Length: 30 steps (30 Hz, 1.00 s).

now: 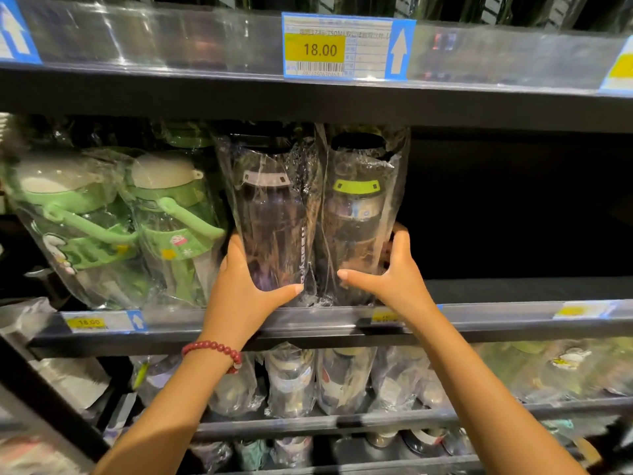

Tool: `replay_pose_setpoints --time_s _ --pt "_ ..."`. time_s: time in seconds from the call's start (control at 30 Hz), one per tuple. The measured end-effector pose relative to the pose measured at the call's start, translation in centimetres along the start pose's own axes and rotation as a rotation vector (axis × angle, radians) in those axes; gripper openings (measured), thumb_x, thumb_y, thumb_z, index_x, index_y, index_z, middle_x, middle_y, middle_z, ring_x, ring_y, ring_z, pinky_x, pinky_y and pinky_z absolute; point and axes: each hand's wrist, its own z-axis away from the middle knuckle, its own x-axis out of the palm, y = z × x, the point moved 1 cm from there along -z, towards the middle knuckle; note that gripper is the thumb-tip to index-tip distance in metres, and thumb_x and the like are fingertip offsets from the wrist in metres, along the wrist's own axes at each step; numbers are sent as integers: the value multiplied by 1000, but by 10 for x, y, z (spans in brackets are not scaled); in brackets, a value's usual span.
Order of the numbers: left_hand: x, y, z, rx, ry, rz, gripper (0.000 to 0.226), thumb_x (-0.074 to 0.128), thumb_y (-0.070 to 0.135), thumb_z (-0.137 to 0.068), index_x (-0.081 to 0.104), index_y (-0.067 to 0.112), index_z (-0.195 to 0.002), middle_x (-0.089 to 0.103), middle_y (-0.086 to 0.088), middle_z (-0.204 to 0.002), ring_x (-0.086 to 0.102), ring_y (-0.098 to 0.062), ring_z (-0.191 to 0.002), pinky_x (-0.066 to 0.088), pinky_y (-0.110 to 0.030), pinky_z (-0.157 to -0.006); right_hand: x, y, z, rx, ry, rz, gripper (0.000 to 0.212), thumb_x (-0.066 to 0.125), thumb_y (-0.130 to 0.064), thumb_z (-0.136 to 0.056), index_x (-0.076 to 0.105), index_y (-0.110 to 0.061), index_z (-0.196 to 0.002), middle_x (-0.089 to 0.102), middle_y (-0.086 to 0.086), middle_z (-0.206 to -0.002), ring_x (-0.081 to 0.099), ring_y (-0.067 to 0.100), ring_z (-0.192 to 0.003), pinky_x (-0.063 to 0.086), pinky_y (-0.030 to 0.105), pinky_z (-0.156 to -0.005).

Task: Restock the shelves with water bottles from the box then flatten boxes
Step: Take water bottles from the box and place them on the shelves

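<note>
Two dark water bottles in clear plastic bags stand side by side on the middle shelf (513,317). My left hand (246,289) grips the lower part of the left bottle (274,221), which has a grey band near its cap. My right hand (394,275) grips the base of the right bottle (356,214), which has a lime-green band. Both bottles stand upright at the shelf's front edge. The box is not in view.
Green bagged bottles (113,224) lean on the same shelf to the left. To the right of my hands the shelf is dark and bare. Lower shelves hold several bagged bottles (325,378). A price tag reading 18.00 (320,46) hangs on the shelf above.
</note>
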Motion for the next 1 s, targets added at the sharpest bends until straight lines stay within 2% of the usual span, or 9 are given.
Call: replay_pose_setpoints --time_s 0.13,0.23,0.37,0.47,0.57,0.7,0.8,0.9,1.0 --pt "-6 9 23 3 71 -54 107 81 40 -68 14 25 -150 28 2 -152 33 -16 -135 33 -30 -106 -11 3 17 -14 58 10 87 81 -35 -70 29 -23 -138 45 -9 -127 45 5 -113 37 22 -91" --pt "-5 16 53 44 136 -129 95 77 38 -74 18 28 -149 30 4 -150 32 -14 -134 31 -29 -106 -16 10 42 -105 122 152 77 78 -34 -75 37 -18 -138 47 -3 -133 43 5 -116 33 20 -93" --pt "8 12 100 67 158 -386 86 74 36 -78 26 20 -148 37 -2 -147 35 -23 -133 34 -38 -106 -14 23 81 -298 95 326 64 76 -29 -79 46 -9 -132 54 5 -127 48 20 -118 34 24 -97" --pt "27 0 143 53 139 -547 80 78 32 -74 41 9 -141 50 -11 -137 48 -31 -125 41 -41 -102 -7 39 115 -407 -18 416 60 70 -30 -78 47 -8 -129 56 8 -124 48 26 -115 35 29 -98" --pt "55 -8 198 33 155 -701 72 83 28 -65 56 2 -127 62 -15 -121 61 -33 -110 50 -43 -94 1 63 155 -407 -186 486 61 77 -27 -72 52 -10 -124 58 7 -118 52 30 -110 47 38 -90" --pt "92 -12 280 -178 53 -702 83 90 28 -51 53 9 -123 65 -14 -112 65 -33 -100 58 -44 -75 5 103 206 -422 -399 599 56 82 -20 -60 61 -9 -110 64 7 -101 62 31 -94 54 36 -72" --pt "109 -12 341 -333 4 -760 88 91 30 -45 50 12 -120 67 -13 -107 66 -32 -93 57 -39 -72 10 126 242 -491 -551 664 58 87 -27 -48 67 -9 -100 65 6 -93 65 27 -84 57 34 -66" --pt "112 -6 390 -504 -15 -775 81 89 30 -48 58 11 -120 66 -12 -110 65 -33 -96 56 -40 -74 15 133 277 -620 -661 687 67 88 -28 -39 70 -9 -101 68 8 -96 66 28 -87 56 33 -66" --pt "103 3 427 -637 43 -746 78 85 27 -51 54 15 -121 63 -8 -113 62 -31 -98 56 -39 -75 25 129 307 -723 -780 615 68 86 -27 -45 63 -11 -108 67 8 -100 65 28 -93 55 35 -73"
